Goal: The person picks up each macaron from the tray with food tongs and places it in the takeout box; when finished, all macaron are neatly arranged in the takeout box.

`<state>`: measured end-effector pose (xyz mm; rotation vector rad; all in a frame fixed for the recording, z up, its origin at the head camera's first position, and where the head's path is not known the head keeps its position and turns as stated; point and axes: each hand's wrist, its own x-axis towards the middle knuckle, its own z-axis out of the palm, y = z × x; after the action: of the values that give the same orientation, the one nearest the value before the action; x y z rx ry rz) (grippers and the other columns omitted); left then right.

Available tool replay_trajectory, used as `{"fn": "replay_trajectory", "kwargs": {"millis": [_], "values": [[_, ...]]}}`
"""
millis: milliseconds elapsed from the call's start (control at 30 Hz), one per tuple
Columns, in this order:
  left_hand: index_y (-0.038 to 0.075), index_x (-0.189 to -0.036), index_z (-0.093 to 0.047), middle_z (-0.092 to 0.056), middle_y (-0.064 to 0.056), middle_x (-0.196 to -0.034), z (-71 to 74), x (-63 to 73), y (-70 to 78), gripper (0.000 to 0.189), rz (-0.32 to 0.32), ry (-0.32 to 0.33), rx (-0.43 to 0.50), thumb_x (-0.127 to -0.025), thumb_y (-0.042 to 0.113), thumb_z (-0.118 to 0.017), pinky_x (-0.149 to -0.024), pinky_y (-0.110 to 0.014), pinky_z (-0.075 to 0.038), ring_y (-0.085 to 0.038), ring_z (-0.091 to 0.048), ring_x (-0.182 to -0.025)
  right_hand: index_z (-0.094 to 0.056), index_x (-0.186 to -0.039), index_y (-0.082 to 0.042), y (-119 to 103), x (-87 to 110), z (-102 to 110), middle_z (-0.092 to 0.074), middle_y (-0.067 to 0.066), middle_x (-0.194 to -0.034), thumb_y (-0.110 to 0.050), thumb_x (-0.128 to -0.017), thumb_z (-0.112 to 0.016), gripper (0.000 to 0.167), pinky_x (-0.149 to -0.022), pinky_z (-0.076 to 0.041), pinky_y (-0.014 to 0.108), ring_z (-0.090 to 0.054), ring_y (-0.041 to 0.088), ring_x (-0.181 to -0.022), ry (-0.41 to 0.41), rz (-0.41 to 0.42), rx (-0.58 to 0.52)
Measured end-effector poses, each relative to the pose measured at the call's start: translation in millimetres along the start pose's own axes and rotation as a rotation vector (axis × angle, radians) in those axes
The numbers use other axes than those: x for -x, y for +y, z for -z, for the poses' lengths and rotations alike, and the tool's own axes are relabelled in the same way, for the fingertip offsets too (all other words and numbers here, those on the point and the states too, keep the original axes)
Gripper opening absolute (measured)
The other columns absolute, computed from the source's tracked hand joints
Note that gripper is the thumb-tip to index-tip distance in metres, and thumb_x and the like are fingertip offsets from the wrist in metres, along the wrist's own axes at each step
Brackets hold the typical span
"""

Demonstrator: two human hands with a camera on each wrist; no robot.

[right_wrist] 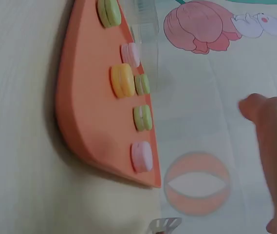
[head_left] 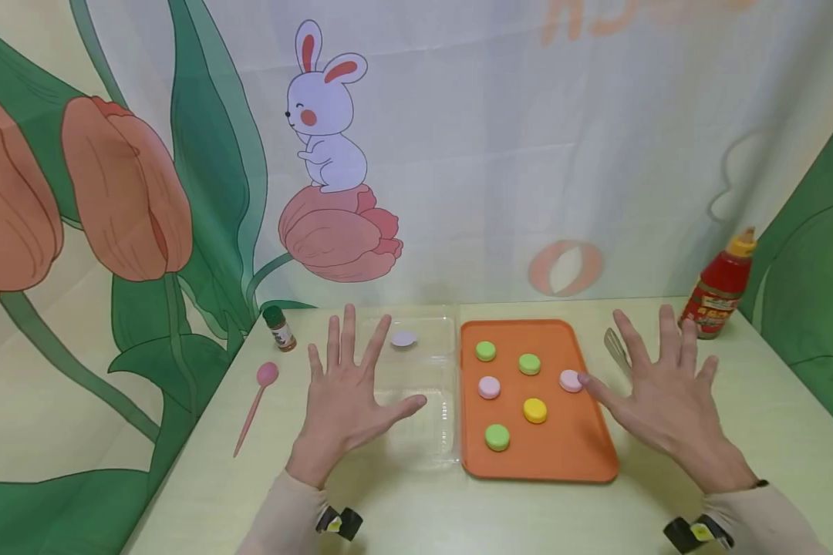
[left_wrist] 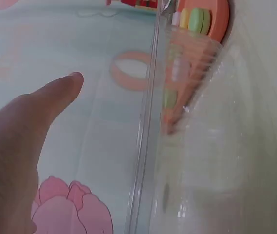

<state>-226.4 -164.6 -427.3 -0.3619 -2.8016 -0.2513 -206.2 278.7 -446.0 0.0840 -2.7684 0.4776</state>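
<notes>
My left hand (head_left: 347, 393) is spread with straight fingers over the left side of a clear plastic container (head_left: 416, 455), holding nothing. My right hand (head_left: 669, 393) is spread too, with its thumb overlapping the right edge of an orange tray (head_left: 548, 462) in the head view. On the tray sit several macarons: green ones (head_left: 497, 438), two pink ones (head_left: 489, 387) and a yellow one (head_left: 534, 411). The pink macaron (head_left: 571, 381) at the right lies by my right thumb. Inside the container's far part is a small white piece (head_left: 403, 339).
A pink spoon (head_left: 267, 375) and a small green-capped bottle (head_left: 280, 330) are at the left. Behind my right hand lies a fork-like utensil (head_left: 616, 351). A red squeeze bottle (head_left: 718, 293) stands at the far right corner, before a printed curtain (head_left: 486, 154).
</notes>
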Motion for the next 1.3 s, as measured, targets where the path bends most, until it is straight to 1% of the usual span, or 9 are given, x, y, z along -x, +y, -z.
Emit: {"fn": "replay_trajectory", "kwargs": {"millis": [100,200,333,433,600,733,833,1000,1300], "values": [[0.04,-0.18,-0.006,0.009,-0.015,-0.187,2.7,4.9,-11.8,0.125,0.011,0.044,0.052,-0.083,0.092,-0.065,-0.134,-0.074,-0.014,-0.043,-0.003,-0.173,-0.02,-0.179,-0.021,8,0.7,1,0.0,0.033,-0.182,-0.071,-0.1,-0.067,0.105,-0.1,-0.034,0.096,-0.014,0.069,-0.159,0.071,-0.052,-0.04],[0.035,-0.18,-0.016,-0.005,-0.02,-0.187,2.5,11.6,-26.5,0.121,0.015,0.097,0.112,-0.086,0.084,-0.072,-0.133,-0.07,-0.025,-0.046,-0.021,-0.169,-0.025,-0.177,-0.014,19,3.1,0,-0.018,0.035,-0.176,-0.066,-0.101,-0.069,0.102,-0.089,-0.044,0.09,-0.033,0.066,-0.148,0.12,-0.108,-0.09],[0.027,-0.178,-0.029,-0.023,-0.021,-0.183,-0.9,24.0,-45.4,0.112,0.053,0.127,0.18,-0.089,0.074,-0.078,-0.118,-0.072,-0.046,-0.05,-0.042,-0.158,-0.028,-0.174,-0.005,35,9.3,-4,-0.03,0.04,-0.165,-0.059,-0.103,-0.07,0.1,-0.093,-0.043,0.085,-0.041,0.065,-0.138,0.14,-0.16,-0.157],[0.027,-0.177,-0.033,-0.028,-0.015,-0.182,-6.2,35.5,-56.5,0.105,0.09,0.107,0.268,-0.092,0.067,-0.08,-0.107,-0.074,-0.053,-0.049,-0.05,-0.152,-0.027,-0.173,0.0,47,15.2,-9,-0.031,0.043,-0.162,-0.056,-0.104,-0.07,0.099,-0.098,-0.042,0.084,-0.04,0.064,-0.137,0.135,-0.199,-0.197],[0.026,-0.177,-0.033,-0.03,-0.012,-0.181,-21.1,54.3,-71.0,0.099,0.109,0.083,0.432,-0.097,0.055,-0.082,-0.112,-0.077,-0.048,-0.047,-0.047,-0.155,-0.026,-0.171,0.007,62,24.3,-16,-0.031,0.044,-0.159,-0.052,-0.106,-0.069,0.098,-0.104,-0.039,0.082,-0.035,0.062,-0.142,0.118,-0.257,-0.256],[0.016,-0.175,-0.035,-0.035,-0.018,-0.177,-34.1,63.5,-80.5,0.097,0.102,0.123,0.509,-0.096,0.046,-0.084,-0.12,-0.076,-0.041,-0.047,-0.043,-0.157,-0.028,-0.169,0.01,68,29.0,-24,-0.034,0.044,-0.156,-0.051,-0.107,-0.068,0.096,-0.104,-0.039,0.079,-0.035,0.059,-0.14,0.102,-0.293,-0.276],[0.013,-0.174,-0.037,-0.039,-0.019,-0.174,-41.1,68.8,-87.8,0.093,0.117,0.12,0.58,-0.098,0.038,-0.085,-0.121,-0.072,-0.043,-0.046,-0.045,-0.155,-0.03,-0.167,0.01,72,31.8,-31,-0.035,0.043,-0.153,-0.052,-0.107,-0.068,0.094,-0.1,-0.043,0.076,-0.039,0.057,-0.135,0.084,-0.327,-0.289],[0.017,-0.174,-0.036,-0.042,-0.019,-0.172,-45.8,76.5,-93.4,0.089,0.178,0.061,0.701,-0.1,0.027,-0.085,-0.123,-0.062,-0.046,-0.045,-0.049,-0.154,-0.032,-0.166,0.01,77,34.6,-39,-0.037,0.041,-0.151,-0.052,-0.107,-0.069,0.093,-0.097,-0.046,0.073,-0.046,0.056,-0.132,0.062,-0.387,-0.295],[0.02,-0.172,-0.041,-0.046,-0.013,-0.171,-50.2,78.1,-94.3,0.089,0.154,0.031,0.74,-0.097,0.032,-0.088,-0.121,-0.061,-0.049,-0.041,-0.056,-0.15,-0.02,-0.166,0.018,87,30.9,-45,-0.039,0.043,-0.147,-0.05,-0.105,-0.073,0.105,-0.106,-0.043,0.076,-0.039,0.056,-0.134,0.018,-0.419,-0.263]]}}
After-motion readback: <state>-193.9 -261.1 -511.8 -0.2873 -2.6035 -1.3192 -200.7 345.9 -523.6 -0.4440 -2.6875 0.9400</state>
